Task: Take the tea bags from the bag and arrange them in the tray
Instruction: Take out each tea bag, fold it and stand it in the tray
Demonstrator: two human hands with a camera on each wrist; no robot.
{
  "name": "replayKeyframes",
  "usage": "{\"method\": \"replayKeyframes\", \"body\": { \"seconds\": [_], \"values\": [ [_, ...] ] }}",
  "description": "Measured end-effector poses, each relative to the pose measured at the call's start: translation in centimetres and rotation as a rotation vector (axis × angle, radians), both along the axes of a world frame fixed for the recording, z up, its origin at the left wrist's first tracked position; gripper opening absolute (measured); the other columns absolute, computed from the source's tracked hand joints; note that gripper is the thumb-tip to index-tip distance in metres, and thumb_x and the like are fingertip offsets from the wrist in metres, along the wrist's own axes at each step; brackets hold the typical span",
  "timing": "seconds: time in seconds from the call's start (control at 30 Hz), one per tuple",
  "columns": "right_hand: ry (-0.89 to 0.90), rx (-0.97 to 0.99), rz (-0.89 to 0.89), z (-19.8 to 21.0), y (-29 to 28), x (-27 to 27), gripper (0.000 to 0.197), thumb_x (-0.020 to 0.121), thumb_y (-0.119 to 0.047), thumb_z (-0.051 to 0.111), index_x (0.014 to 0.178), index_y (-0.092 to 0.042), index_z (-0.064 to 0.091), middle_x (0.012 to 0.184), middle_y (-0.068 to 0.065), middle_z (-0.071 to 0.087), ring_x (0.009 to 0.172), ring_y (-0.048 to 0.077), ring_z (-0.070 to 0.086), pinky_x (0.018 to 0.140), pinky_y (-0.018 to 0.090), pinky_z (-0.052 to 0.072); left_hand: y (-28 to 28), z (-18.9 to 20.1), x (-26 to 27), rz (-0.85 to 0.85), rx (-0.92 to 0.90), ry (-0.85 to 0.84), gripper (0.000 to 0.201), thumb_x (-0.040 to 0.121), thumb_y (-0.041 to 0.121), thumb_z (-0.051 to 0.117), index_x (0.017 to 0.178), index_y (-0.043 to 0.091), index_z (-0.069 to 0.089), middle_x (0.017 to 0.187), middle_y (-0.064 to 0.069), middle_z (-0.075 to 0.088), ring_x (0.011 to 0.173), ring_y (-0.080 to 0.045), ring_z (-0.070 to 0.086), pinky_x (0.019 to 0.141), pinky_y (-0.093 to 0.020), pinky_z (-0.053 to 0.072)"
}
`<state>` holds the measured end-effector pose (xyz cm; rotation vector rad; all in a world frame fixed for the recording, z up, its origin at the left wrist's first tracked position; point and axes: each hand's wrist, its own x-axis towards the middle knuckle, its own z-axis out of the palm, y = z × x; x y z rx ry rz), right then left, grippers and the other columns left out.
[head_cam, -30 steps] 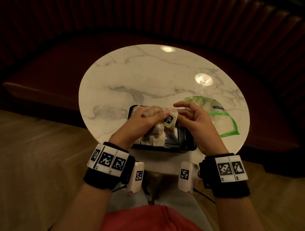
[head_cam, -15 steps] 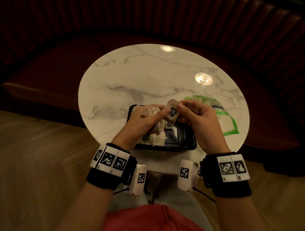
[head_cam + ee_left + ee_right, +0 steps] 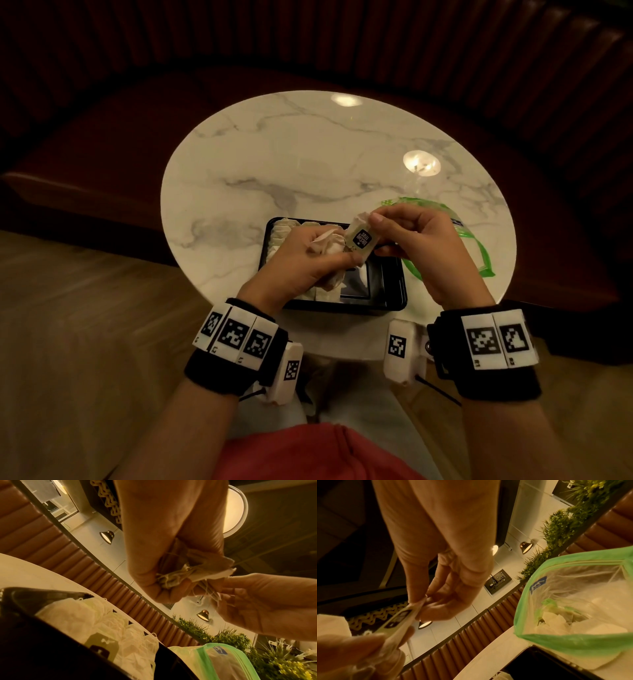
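While the left hand (image 3: pixel 310 258) keeps its grip clamped round a crumpled bunch of tea bags (image 3: pixel 327 243) above the black tray (image 3: pixel 394 294), the right hand (image 3: pixel 419 246) pinches one labelled tea bag (image 3: pixel 361 240) between thumb and fingertips, so its grip is closed on that bag. The two hands meet over the tray's middle, and the pinched bag sits between them, touching the bunch. In the left wrist view, thin strings (image 3: pixel 208 595) run tangled from the bunch (image 3: pixel 173 580) to the right hand's fingers (image 3: pixel 240 592). More tea bags (image 3: pixel 106 626) lie packed in the left part of the tray, some with tags showing. The clear bag with the green rim (image 3: pixel 476 246) lies on the round marble desk (image 3: pixel 274 164) just beside the tray's right side, mouth open toward the person, and the right wrist view shows further tea bags (image 3: pixel 573 623) inside it. A dark upholstered bench (image 3: pixel 102 144) curves round the far side of the desk.
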<state>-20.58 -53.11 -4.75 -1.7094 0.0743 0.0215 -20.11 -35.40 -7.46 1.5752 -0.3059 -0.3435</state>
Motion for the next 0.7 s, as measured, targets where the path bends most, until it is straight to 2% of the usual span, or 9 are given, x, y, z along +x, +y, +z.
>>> {"method": "replayKeyframes", "body": {
  "seconds": [0.03, 0.13, 0.23, 0.37, 0.43, 0.5, 0.53, 0.63, 0.7],
  "values": [
    [-0.003, -0.023, -0.001, 0.1, 0.0, 0.1, 0.008, 0.09, -0.015, 0.065, 0.095, -0.011, 0.07, 0.091, 0.011, 0.074, 0.083, 0.02, 0.071, 0.07, 0.027, 0.058, 0.0, 0.1, 0.0, 0.0, -0.015, 0.013, 0.013, 0.086, 0.005, 0.07, 0.098, 0.0, 0.068, 0.068, 0.005, 0.067, 0.06, 0.001, 0.059, 0.055, -0.011, 0.044],
    [-0.035, -0.092, -0.007, 0.2, -0.2, 0.1, 0.011, 0.09, -0.017, 0.066, 0.097, -0.011, 0.071, 0.09, 0.007, 0.073, 0.082, 0.017, 0.07, 0.067, 0.026, 0.057, 0.0, 0.2, 0.2, 0.039, -0.054, 0.03, 0.018, 0.087, 0.014, 0.07, 0.101, 0.004, 0.07, 0.08, -0.003, 0.073, 0.069, -0.006, 0.066, 0.061, -0.015, 0.05],
    [-0.076, -0.156, 0.029, 0.5, -0.3, 0.1, 0.012, 0.09, -0.017, 0.066, 0.099, -0.013, 0.072, 0.087, 0.001, 0.073, 0.075, 0.01, 0.066, 0.062, 0.022, 0.051, -0.1, 0.1, 0.2, 0.058, -0.03, 0.035, 0.014, 0.095, 0.018, 0.062, 0.097, 0.006, 0.069, 0.064, 0.003, 0.07, 0.055, -0.007, 0.061, 0.054, -0.018, 0.049],
    [-0.117, -0.312, 0.15, 1.4, -0.5, 0.4, 0.01, 0.091, -0.014, 0.065, 0.098, -0.015, 0.072, 0.08, -0.005, 0.071, 0.064, -0.002, 0.061, 0.062, 0.015, 0.051, -0.1, -0.3, 0.3, 0.098, 0.025, 0.026, 0.004, 0.091, 0.015, 0.066, 0.09, 0.016, 0.07, 0.076, 0.004, 0.074, 0.073, -0.009, 0.069, 0.061, -0.018, 0.053],
    [-0.128, -0.453, 0.174, 1.3, -0.9, 0.9, 0.009, 0.091, -0.017, 0.065, 0.096, -0.018, 0.072, 0.081, -0.008, 0.071, 0.067, -0.001, 0.061, 0.066, 0.017, 0.052, 0.1, -0.7, 0.6, 0.191, 0.01, 0.105, 0.01, 0.091, 0.022, 0.067, 0.091, 0.013, 0.072, 0.078, -0.006, 0.071, 0.067, -0.012, 0.066, 0.055, -0.017, 0.052],
    [-0.116, -0.561, 0.17, 0.6, -1.4, 1.7, 0.007, 0.092, -0.02, 0.065, 0.096, -0.021, 0.071, 0.083, -0.009, 0.069, 0.072, 0.003, 0.061, 0.068, 0.02, 0.052, 0.2, -1.1, 1.0, 0.304, -0.029, 0.259, 0.021, 0.093, 0.029, 0.064, 0.086, 0.009, 0.071, 0.072, -0.017, 0.057, 0.051, -0.01, 0.055, 0.042, -0.015, 0.042],
    [-0.105, -0.607, 0.174, 0.1, -1.5, 2.1, 0.007, 0.092, -0.019, 0.064, 0.096, -0.021, 0.07, 0.084, -0.009, 0.068, 0.074, 0.004, 0.061, 0.068, 0.02, 0.051, 0.4, -1.3, 1.2, 0.346, -0.055, 0.335, 0.023, 0.093, 0.031, 0.063, 0.084, 0.011, 0.071, 0.074, -0.019, 0.054, 0.049, -0.01, 0.051, 0.04, -0.015, 0.039],
    [-0.07, -0.831, 0.248, -1.7, -1.7, 3.2, 0.01, 0.093, -0.019, 0.062, 0.1, -0.019, 0.07, 0.089, -0.006, 0.067, 0.081, 0.007, 0.06, 0.071, 0.016, 0.045, 0.7, -1.6, 1.5, 0.386, -0.109, 0.479, 0.026, 0.091, 0.038, 0.065, 0.09, 0.012, 0.072, 0.086, -0.017, 0.06, 0.052, -0.011, 0.048, 0.048, -0.019, 0.038],
    [-0.025, -0.946, 0.33, -2.5, -1.5, 3.7, 0.013, 0.093, -0.016, 0.061, 0.102, -0.016, 0.07, 0.09, -0.005, 0.065, 0.084, 0.01, 0.059, 0.065, 0.007, 0.037, 0.8, -1.6, 1.6, 0.416, -0.138, 0.534, 0.033, 0.088, 0.039, 0.067, 0.1, 0.009, 0.071, 0.087, -0.011, 0.066, 0.052, -0.011, 0.053, 0.05, -0.02, 0.04]
  ]
}}
